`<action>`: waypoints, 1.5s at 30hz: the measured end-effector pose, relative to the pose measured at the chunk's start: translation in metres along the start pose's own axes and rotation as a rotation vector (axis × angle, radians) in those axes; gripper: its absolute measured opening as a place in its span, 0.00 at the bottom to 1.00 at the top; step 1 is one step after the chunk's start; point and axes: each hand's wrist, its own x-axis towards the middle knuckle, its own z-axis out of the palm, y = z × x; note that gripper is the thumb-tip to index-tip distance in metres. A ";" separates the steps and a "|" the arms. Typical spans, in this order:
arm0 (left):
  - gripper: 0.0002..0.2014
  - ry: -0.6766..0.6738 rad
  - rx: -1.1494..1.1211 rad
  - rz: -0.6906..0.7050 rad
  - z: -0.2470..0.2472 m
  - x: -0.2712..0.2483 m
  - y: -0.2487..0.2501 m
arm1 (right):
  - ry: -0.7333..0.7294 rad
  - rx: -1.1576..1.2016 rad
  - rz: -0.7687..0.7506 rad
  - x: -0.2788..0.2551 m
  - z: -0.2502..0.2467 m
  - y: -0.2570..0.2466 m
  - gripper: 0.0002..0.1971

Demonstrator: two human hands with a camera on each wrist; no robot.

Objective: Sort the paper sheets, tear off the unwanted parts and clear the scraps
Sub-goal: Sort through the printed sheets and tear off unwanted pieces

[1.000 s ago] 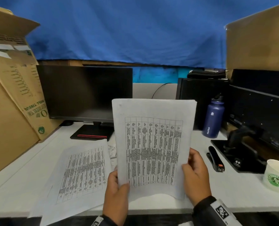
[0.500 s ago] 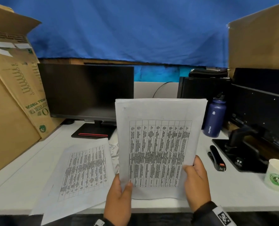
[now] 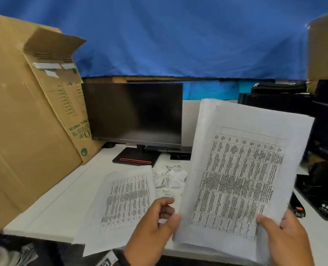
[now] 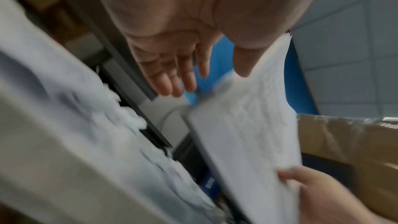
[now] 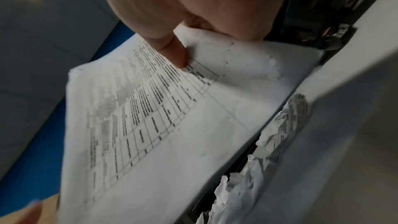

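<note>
While the right hand (image 3: 288, 235) pinches the lower right corner of a thin stack of white printed sheets with a black table grid (image 3: 241, 169), thumb on the printed face and fingers behind, the stack stands tilted up over the near right part of the white desk (image 3: 63, 204), probably so that the table can be read before deciding what goes. In the right wrist view the thumb (image 5: 172, 52) presses down just at the edge of the grid, which suits a one-handed hold that leaves the rest of the page free.

Just beside the stack's lower left edge, the left hand (image 3: 155, 225) is loosely spread and holds nothing; the left wrist view shows its fingers (image 4: 172, 77) relaxed, with the thumb close to the paper's edge, though whether it touches is hard to say. I would guess it is free either to take hold again or to reach toward the desk.

Flat on the desk to the left lies a second white sheet printed with the same kind of table (image 3: 121, 200), its near corner hanging over the desk's front edge, seemingly set aside as sorted. Between that sheet and the held stack sits a heap of crumpled white paper scraps (image 3: 169, 177), in front of a dark monitor on a black stand with a red stripe (image 3: 134, 114). Those scraps are not yet cleared.
</note>
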 end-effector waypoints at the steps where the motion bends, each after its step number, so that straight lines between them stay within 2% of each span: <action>1: 0.14 -0.017 0.140 -0.016 -0.019 0.006 -0.007 | 0.024 0.000 0.030 0.002 -0.005 0.002 0.15; 3: 0.16 -0.086 0.530 -0.123 -0.059 0.022 -0.029 | 0.043 -0.005 0.077 0.005 -0.013 0.007 0.14; 5: 0.21 -0.158 0.918 -0.322 -0.095 0.038 -0.054 | 0.045 -0.001 0.112 0.007 -0.018 0.012 0.14; 7: 0.29 -0.115 1.111 -0.462 -0.121 0.051 -0.074 | 0.050 -0.006 0.137 0.006 -0.018 0.016 0.13; 10: 0.44 -0.011 1.125 -0.618 -0.142 0.066 -0.097 | 0.036 -0.027 0.161 0.006 -0.014 0.024 0.12; 12: 0.50 0.022 1.074 -0.684 -0.146 0.074 -0.110 | 0.030 -0.033 0.170 0.004 -0.011 0.028 0.12; 14: 0.50 0.071 1.066 -0.722 -0.147 0.084 -0.119 | 0.029 -0.032 0.174 0.002 -0.009 0.029 0.12; 16: 0.43 0.066 1.065 -0.742 -0.146 0.090 -0.117 | 0.021 -0.031 0.170 0.000 -0.006 0.032 0.13; 19: 0.23 0.057 0.944 -0.770 -0.146 0.099 -0.115 | 0.008 -0.020 0.175 -0.004 -0.004 0.032 0.14; 22: 0.15 0.140 0.833 -0.730 -0.153 0.097 -0.113 | 0.006 -0.002 0.167 -0.006 -0.004 0.032 0.16; 25: 0.12 0.317 0.602 -0.585 -0.166 0.094 -0.110 | 0.020 0.033 0.160 -0.006 -0.006 0.028 0.16; 27: 0.13 0.414 0.427 -0.438 -0.170 0.086 -0.101 | 0.021 0.057 0.155 -0.008 -0.007 0.024 0.15; 31: 0.13 0.521 0.123 -0.142 -0.170 0.060 -0.055 | 0.021 0.068 0.161 -0.008 -0.004 0.022 0.14; 33: 0.11 0.543 -0.006 -0.050 -0.169 0.049 -0.029 | 0.012 0.058 0.164 -0.007 -0.004 0.024 0.14; 37: 0.18 0.474 -0.346 0.037 -0.153 0.030 0.006 | 0.012 0.100 0.145 -0.004 -0.006 0.024 0.15; 40: 0.19 0.348 -0.602 0.010 -0.119 0.013 0.018 | -0.034 0.106 0.129 -0.006 -0.004 0.025 0.15; 43: 0.17 0.197 -0.704 -0.112 -0.079 0.006 0.004 | -0.147 0.066 0.157 -0.013 0.016 0.029 0.18; 45: 0.15 0.159 -0.680 -0.187 -0.048 0.005 -0.010 | -0.241 0.046 0.169 -0.020 0.031 0.027 0.18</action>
